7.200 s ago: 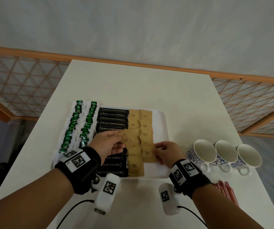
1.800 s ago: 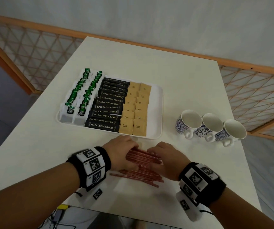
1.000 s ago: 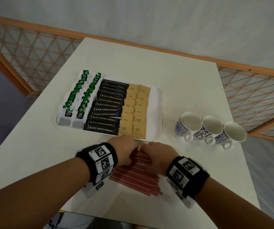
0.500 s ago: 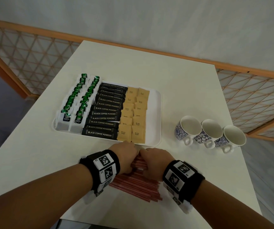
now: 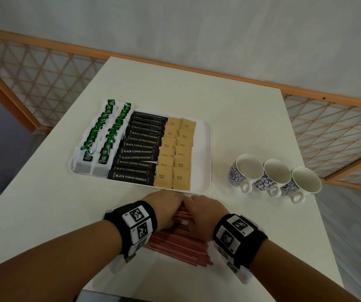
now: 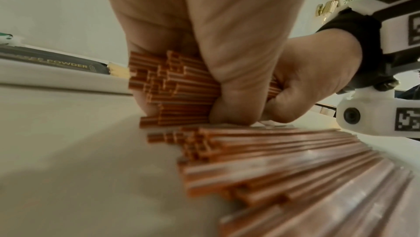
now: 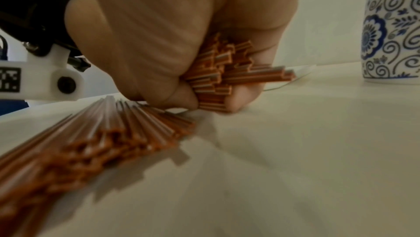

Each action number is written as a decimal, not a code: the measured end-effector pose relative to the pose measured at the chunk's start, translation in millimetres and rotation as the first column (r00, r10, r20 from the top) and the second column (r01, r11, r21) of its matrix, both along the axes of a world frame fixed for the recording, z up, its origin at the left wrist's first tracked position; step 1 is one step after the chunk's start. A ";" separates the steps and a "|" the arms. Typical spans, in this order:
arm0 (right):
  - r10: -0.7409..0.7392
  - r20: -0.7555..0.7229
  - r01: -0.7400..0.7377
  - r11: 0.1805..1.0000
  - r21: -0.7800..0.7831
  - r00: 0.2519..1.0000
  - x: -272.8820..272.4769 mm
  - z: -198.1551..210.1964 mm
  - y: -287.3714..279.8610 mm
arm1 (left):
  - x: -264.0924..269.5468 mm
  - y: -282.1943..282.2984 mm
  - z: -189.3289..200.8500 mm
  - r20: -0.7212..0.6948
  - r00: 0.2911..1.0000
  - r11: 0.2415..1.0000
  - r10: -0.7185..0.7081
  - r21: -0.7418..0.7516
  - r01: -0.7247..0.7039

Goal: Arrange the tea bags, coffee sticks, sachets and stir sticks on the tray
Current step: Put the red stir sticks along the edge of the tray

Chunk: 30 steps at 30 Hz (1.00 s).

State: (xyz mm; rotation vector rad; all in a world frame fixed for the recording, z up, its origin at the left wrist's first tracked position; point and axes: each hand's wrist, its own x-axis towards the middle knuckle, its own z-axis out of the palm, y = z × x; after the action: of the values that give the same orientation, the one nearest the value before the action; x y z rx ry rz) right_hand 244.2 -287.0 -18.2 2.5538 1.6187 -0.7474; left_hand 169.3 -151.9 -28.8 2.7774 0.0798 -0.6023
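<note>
- Left hand [image 5: 162, 209]: low on the worktop [image 5: 44, 203] just in front of the tray's near rim; fingers [image 6: 236, 72] curled round one end of a bundle of stir sticks [image 6: 172, 86], thumb clamped beneath.
- Right hand [image 5: 203, 211]: beside the left hand, knuckles nearly touching it; fingers [image 7: 159, 72] curled round the other end of the same bundle, whose stick ends fan out unevenly past the grip in the right wrist view.
- Stir sticks, loose [image 5: 179, 245]: reddish-brown, lying flat on the worktop in a spread layer between the two wrists, nearer the person than the gripped bundle; none on the tray.
- Tray [image 5: 203, 153]: white, rectangular, on the worktop beyond the hands; a bare strip runs along its right side.
- Tea bags [image 5: 103, 136]: green-tagged, two overlapping columns at the tray's left side.
- Coffee sticks [image 5: 140, 149]: black, lettered "BLACK COFFEE POWDER", one overlapping column in the tray's middle.
- Sachets [image 5: 175, 153]: tan, marked "Brown Sugar", two columns just right of the coffee sticks.
- Cups [image 5: 277, 177]: three, white inside with blue pattern outside, in a row on the worktop right of the tray, touching one another, handles toward the person.
- Wrist bands [image 5: 138, 223]: black, carrying white blocks with square coded markers, one on each wrist.
- Lattice railing [image 5: 33, 79]: wooden frame, behind the worktop on both sides.
</note>
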 end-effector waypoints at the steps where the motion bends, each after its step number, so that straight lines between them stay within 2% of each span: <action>1: 0.004 0.013 -0.004 1.000 -0.005 1.000 0.2 0.0 0.8 | 1.1 0.2 0.1 -0.001 1.000 1.000 -0.004 -0.002 0.004; 8: 0.023 0.092 -0.028 0.999 0.046 0.996 11.3 20.1 -0.9 | 0.1 6.2 2.4 0.051 0.999 0.995 0.011 -0.096 -0.006; 11: -0.070 -0.030 0.072 0.994 0.077 0.997 23.0 42.8 -8.0 | -2.9 11.6 2.1 0.054 0.995 0.957 0.081 -0.284 -0.062; 13: -0.149 -0.174 0.176 0.972 0.155 0.973 26.7 58.8 -8.6 | -5.5 15.8 -0.9 0.054 0.988 0.881 0.143 -0.463 -0.102; 14: -0.154 -0.191 0.195 0.956 0.219 0.969 26.8 66.0 -6.3 | -7.9 17.2 -0.4 0.054 0.980 0.823 0.189 -0.553 -0.128; 16: -0.126 -0.093 0.150 0.929 0.337 0.988 23.9 76.2 2.4 | -8.6 16.5 -4.0 0.025 0.956 0.695 0.292 -0.692 -0.194; 18: -0.097 0.032 0.076 0.912 0.402 0.995 12.6 86.2 16.0 | -3.7 11.9 -2.5 -0.046 0.933 0.591 0.356 -0.762 -0.263; 19: -0.072 0.088 0.031 0.913 0.407 0.994 6.4 90.4 23.5 | -1.6 10.3 2.9 -0.074 0.928 0.568 0.365 -0.772 -0.285; 21: -0.001 0.179 -0.063 0.933 0.354 0.984 -7.3 97.9 38.7 | -2.1 9.1 14.0 -0.091 0.933 0.609 0.349 -0.735 -0.299; 22: 0.030 0.206 -0.098 0.939 0.330 0.978 -13.4 99.6 45.2 | 0.8 8.2 14.1 -0.087 0.917 0.638 0.389 -0.692 -0.337; 23: 0.060 0.227 -0.130 0.942 0.311 0.972 -17.7 99.5 50.3 | 5.9 1.6 16.2 -0.045 0.870 0.655 0.492 -0.639 -0.403; 24: 0.092 0.251 -0.166 0.942 0.292 0.963 -21.4 97.7 54.3 | 12.6 -8.2 15.3 0.064 0.760 0.668 0.647 -0.528 -0.525; 25: 0.129 0.274 -0.205 0.940 0.272 0.953 -24.8 94.0 57.4 | 16.7 -18.1 13.5 0.191 0.569 0.592 0.800 -0.405 -0.696; 26: 0.157 0.289 -0.234 0.939 0.254 0.945 -27.2 88.7 59.5 | 14.9 -23.8 29.3 0.099 0.482 0.473 0.870 -0.438 -0.764; 27: 0.170 0.289 -0.242 0.941 0.237 0.942 -28.3 81.5 61.2 | 24.8 -23.8 29.5 0.077 0.398 0.380 0.914 -0.501 -0.777; 28: 0.164 0.273 -0.232 0.943 0.239 0.948 -28.5 74.6 62.9 | 33.7 -25.6 25.8 0.169 0.310 0.352 0.936 -0.513 -0.783; 30: 0.140 0.235 -0.204 0.940 0.274 0.962 -27.5 64.8 65.5 | 39.8 -25.7 14.1 0.312 0.253 0.383 0.916 -0.490 -0.783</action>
State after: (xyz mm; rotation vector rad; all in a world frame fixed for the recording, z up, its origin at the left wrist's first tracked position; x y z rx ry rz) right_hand 216.7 -221.5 46.6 2.5179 1.9747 -0.2204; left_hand 209.1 -177.6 -14.7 2.0246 1.2410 0.4781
